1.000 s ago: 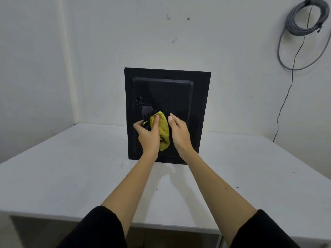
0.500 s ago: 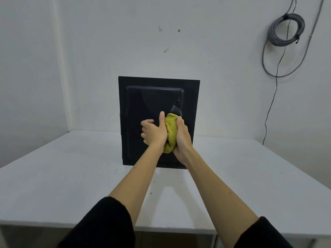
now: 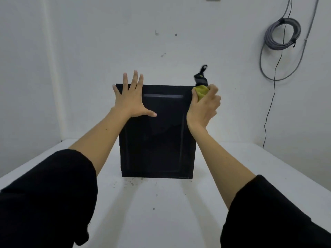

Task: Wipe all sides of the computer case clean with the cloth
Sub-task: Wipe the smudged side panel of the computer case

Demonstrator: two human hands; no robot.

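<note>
A black computer case [image 3: 157, 133] stands upright on a white surface [image 3: 161, 212], its broad side facing you. Your left hand [image 3: 131, 101] lies flat and spread against its upper left corner. Your right hand [image 3: 204, 108] grips a bunched yellow cloth [image 3: 200, 91] at the upper right corner, nearest the top and right edges. Open room surrounds both sides; a wall stands behind.

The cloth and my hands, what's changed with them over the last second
The left hand let go of the cloth and moved up-left; it now presses flat, fingers spread, on the computer case near its top left corner. The right hand took the cloth alone and carried it to the top right corner. The case stays upright on the table.
</note>
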